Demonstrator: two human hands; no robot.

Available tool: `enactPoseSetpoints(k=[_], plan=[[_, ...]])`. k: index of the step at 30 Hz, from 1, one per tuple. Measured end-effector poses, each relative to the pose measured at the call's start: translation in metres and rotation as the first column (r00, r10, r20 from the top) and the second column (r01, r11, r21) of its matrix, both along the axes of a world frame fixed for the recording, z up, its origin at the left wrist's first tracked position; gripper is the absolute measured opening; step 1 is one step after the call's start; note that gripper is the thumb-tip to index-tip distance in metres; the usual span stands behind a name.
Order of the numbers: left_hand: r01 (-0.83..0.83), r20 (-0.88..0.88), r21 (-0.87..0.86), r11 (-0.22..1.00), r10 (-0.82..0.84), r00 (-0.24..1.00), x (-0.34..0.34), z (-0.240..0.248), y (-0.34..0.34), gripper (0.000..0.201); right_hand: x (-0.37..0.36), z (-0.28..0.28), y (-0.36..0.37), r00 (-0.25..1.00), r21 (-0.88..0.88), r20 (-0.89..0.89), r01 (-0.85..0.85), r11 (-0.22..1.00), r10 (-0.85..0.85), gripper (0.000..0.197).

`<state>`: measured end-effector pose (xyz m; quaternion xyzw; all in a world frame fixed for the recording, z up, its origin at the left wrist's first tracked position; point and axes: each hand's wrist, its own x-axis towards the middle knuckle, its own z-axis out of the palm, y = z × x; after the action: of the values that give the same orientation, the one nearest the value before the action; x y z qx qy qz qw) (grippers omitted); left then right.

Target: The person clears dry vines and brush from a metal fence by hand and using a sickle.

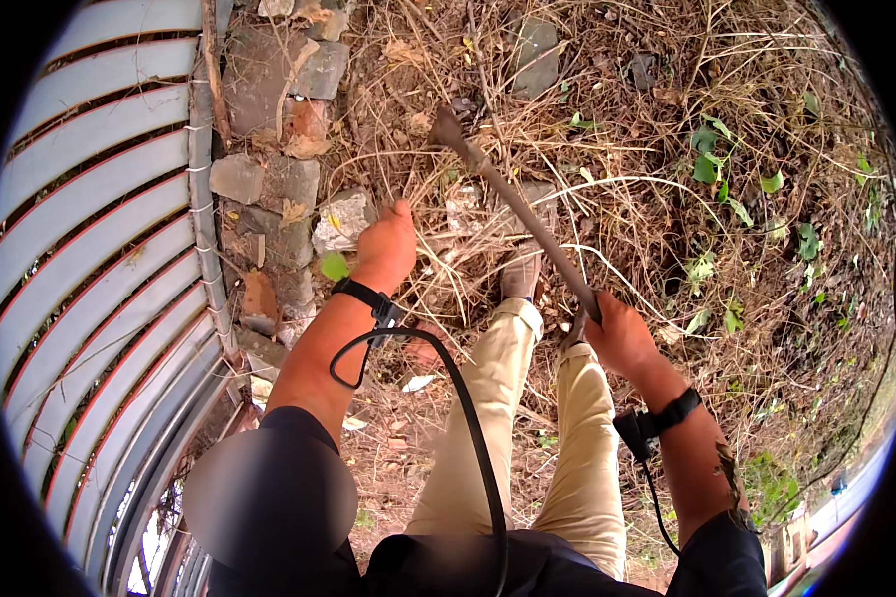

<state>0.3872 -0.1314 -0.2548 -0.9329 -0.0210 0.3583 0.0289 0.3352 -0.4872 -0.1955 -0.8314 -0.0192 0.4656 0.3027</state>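
My right hand [622, 336] is closed around the lower end of a long brown handle. This long-handled tool [536, 231] slants away up and to the left, and its dark, wedge-like head [450, 129] is over the dry stems; the exact kind of tool is unclear. My left hand [386, 244] is closed in a fist beside a pale stone [343, 221], at the edge of tangled dry stems [438, 234]. Whatever it grips is too fine to make out. A green leaf [335, 266] shows beside the left wrist.
A pale slatted metal fence [110, 199] curves along the left, with a row of stones and bricks [279, 184] beside it. Dry vines and brush [687, 229] cover the ground ahead and right. My shoe [521, 274] stands among them; a flat stone [535, 58] lies farther off.
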Motion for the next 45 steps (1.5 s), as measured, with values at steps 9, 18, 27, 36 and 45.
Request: enactPoseSetpoints(k=[9,18,27,36,45], plan=[[0.148,0.010,0.017,0.989,-0.148,0.989,0.029,0.016,0.010,0.024,-0.048,0.025,-0.042,0.914,-0.057,-0.310,0.258,0.965,-0.262,0.019],[-0.001,-0.051,-0.033,0.999,-0.001,0.999,-0.051,0.067,-0.063,0.026,-0.142,0.124,-0.119,0.939,0.051,0.119,0.318,0.947,-0.322,0.013],[-0.129,-0.412,-0.157,0.979,0.054,0.909,-0.169,0.172,-0.057,0.033,-0.131,0.173,-0.117,0.417,-0.066,-0.399,0.875,0.479,-0.817,0.008],[0.079,-0.257,-0.014,0.997,-0.080,0.963,-0.127,0.244,-0.059,0.025,-0.175,0.197,-0.171,0.045,0.037,-0.378,0.999,0.033,-0.925,0.004],[0.615,-0.069,0.127,0.778,-0.612,0.788,0.039,0.293,-0.147,0.012,-0.092,0.099,-0.196,0.017,0.097,-0.276,0.995,-0.011,-0.961,0.008]])
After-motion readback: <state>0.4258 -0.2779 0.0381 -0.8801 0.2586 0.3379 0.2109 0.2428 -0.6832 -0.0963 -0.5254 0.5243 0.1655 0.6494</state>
